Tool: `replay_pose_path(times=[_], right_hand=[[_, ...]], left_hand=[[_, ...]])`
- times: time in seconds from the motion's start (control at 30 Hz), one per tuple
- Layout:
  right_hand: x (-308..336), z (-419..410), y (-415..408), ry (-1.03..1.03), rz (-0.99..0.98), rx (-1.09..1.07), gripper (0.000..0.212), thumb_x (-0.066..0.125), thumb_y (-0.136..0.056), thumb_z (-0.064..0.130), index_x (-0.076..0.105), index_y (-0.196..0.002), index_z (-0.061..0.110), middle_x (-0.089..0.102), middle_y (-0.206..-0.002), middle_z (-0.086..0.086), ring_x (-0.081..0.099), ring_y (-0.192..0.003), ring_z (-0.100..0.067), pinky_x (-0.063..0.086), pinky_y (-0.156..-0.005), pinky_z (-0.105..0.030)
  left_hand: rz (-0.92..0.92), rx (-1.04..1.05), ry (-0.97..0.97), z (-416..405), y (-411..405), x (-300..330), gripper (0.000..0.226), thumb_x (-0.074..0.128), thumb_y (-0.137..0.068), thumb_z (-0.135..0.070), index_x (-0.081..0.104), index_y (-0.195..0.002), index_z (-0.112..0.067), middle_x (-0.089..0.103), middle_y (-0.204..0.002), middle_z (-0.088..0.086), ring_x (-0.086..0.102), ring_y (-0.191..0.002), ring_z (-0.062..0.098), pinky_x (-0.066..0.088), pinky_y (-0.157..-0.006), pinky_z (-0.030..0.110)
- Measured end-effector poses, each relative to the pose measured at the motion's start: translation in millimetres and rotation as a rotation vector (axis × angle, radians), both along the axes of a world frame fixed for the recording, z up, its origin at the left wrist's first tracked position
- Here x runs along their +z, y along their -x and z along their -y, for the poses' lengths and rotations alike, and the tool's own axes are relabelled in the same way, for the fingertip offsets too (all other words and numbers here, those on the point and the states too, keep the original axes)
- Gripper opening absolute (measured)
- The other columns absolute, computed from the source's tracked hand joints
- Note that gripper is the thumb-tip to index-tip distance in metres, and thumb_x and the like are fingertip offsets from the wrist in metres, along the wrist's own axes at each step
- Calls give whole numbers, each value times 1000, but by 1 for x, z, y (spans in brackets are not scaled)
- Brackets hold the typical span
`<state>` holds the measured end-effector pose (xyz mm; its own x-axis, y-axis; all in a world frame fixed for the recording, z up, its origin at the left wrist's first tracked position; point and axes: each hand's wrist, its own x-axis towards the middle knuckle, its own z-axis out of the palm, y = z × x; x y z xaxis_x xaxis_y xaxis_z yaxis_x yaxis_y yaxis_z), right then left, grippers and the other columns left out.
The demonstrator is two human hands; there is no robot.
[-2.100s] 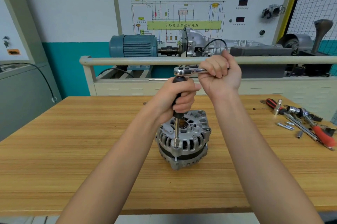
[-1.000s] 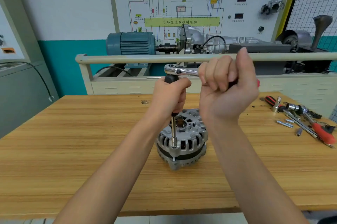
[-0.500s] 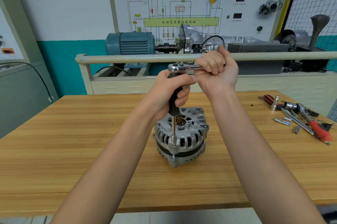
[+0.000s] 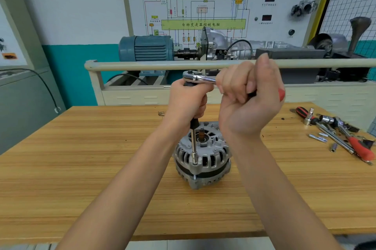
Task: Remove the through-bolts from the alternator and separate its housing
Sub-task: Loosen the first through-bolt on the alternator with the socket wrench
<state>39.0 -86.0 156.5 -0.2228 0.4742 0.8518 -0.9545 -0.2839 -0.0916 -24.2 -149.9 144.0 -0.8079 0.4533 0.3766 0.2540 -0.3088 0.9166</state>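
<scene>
**Through-Bolt Removal: Ratchet Engaged on Alternator Housing**

Head view. The ribbed silver cast-metal alternator (image 4: 202,158) stands shaft-up on the light wooden surface (image 4: 81,158), near its middle and directly in front of the person. A slim steel extension bar with socket (image 4: 194,148) runs vertically down to a bolt head on the near rim of the housing. The left hand (image 4: 188,103) is wrapped around the black upper grip of the bar, just under the chrome ratchet head (image 4: 193,76). The right hand (image 4: 249,97) is clenched around the ratchet handle, whose red end (image 4: 281,95) protrudes past the palm. Loose sockets, bars and a red-handled tool (image 4: 360,148) lie well apart at the right edge of the surface.

Handling notes. The alternator appears heavy and rigid; it should stay put under moderate torque but can tip or rotate, since nothing clamps it. Judged from the unseparated housing halves, bolt removal is in progress. For separation, take hold of the ribbed outer rim of each half; avoid levering on the exposed shaft or thin cooling fins.
</scene>
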Motion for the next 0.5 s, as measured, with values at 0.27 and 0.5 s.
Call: replay_pose_path(times=[0.27,0.5], right_hand=[[12,-55,36,398,388,926,50,39,-89,15,32,-40,15,25,-31,4,26,-26,-12,23,-37,-19],[8,-48,23,414,318,734,53,36,-95,16,35,-42,16,25,-34,5,24,-30,-10,24,-37,-21]], left_hand=[[16,-445,63,11,8,2,39,57,-78,-8,41,-45,-20,31,-36,-5,26,-29,8,21,-36,16],[50,-264,76,4,5,0,57,51,-90,0,32,-41,-23,24,-36,-6,17,-28,8,16,-35,12]])
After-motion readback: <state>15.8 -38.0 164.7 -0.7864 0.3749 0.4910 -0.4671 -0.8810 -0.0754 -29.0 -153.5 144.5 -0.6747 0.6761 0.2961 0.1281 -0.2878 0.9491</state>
